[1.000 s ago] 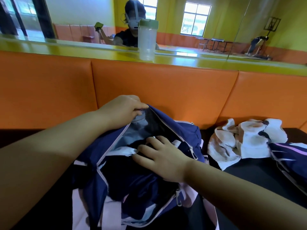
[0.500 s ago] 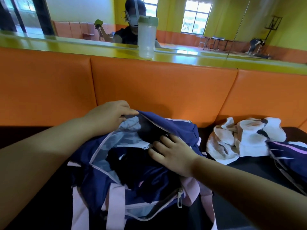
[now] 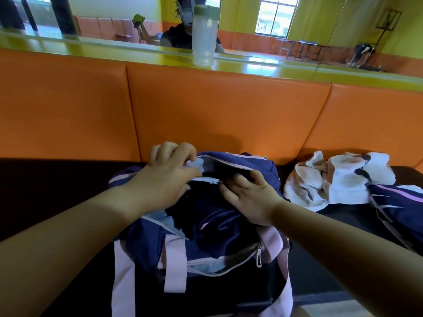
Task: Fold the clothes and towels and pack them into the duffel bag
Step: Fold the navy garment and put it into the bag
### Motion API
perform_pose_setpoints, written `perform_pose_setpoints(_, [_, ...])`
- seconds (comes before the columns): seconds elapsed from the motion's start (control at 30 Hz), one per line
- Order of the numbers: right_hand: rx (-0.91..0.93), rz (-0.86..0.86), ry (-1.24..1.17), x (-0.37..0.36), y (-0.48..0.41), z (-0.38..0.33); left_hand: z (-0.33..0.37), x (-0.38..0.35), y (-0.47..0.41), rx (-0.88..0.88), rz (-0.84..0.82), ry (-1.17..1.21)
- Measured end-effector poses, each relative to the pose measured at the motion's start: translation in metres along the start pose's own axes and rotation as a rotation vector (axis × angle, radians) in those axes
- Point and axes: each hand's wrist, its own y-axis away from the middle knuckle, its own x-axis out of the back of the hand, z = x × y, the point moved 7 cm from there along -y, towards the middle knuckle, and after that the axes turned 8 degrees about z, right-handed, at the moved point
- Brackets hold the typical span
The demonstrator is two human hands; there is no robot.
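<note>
Navy bag (image 3: 206,259) with pink straps (image 3: 175,264), lying on the dark table (image 3: 57,191), main zip open along the top. Far end of the bag close under the orange backrest (image 3: 229,110); touching it or not, cannot tell.

Left hand (image 3: 164,177) at the far left edge of the bag's opening, fingers curled, pinching the grey lining and the pink-trimmed rim there. Right hand (image 3: 249,197) at the far right side of the opening, fingers bent down, gripping dark cloth (image 3: 206,216) inside the bag. Dark cloth filling the middle of the bag up to the rim, some folds rising above it.

On the near side of the bag, a pocket zip partly open, its metal pull (image 3: 259,257) hanging down.

Right of the bag, apart by a narrow strip of table, a crumpled white towel (image 3: 338,179) with brown and dark patches. Farther right of the bag, a navy garment (image 3: 398,207) with pink stripes, lying over the towel's near right edge.

Left of the bag, dark table running to the picture's edge.

Behind the bag, above the backrest, a green ledge (image 3: 68,44) with a clear bottle (image 3: 204,37) standing upright on it.
</note>
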Motion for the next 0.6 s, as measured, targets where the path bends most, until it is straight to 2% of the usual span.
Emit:
perform_pose_setpoints(0.1, [-0.020,-0.027,-0.011,0.002,0.003,0.001,0.032,-0.008,0.024,-0.159,-0.041,-0.030])
perform_pose_setpoints(0.17, [-0.033,-0.050,-0.036,0.005,0.002,0.003,0.042,-0.024,0.040,-0.157,-0.285,-0.096])
perform_pose_setpoints(0.27, [-0.065,-0.142,-0.067,0.002,0.002,0.007,0.038,-0.051,0.073,0.029,-0.755,-0.122])
perform_pose_setpoints(0.3, [-0.082,-0.180,-0.076,0.000,0.000,0.009,0.037,-0.052,0.079,0.063,-0.826,-0.103])
perform_pose_setpoints(0.43, [-0.178,-0.231,-0.113,-0.002,-0.008,0.017,0.034,-0.049,0.084,0.108,-0.845,-0.012])
perform_pose_setpoints(0.6, [-0.317,-0.242,-0.135,0.001,-0.018,0.027,0.047,-0.034,0.071,-0.067,-0.710,0.156])
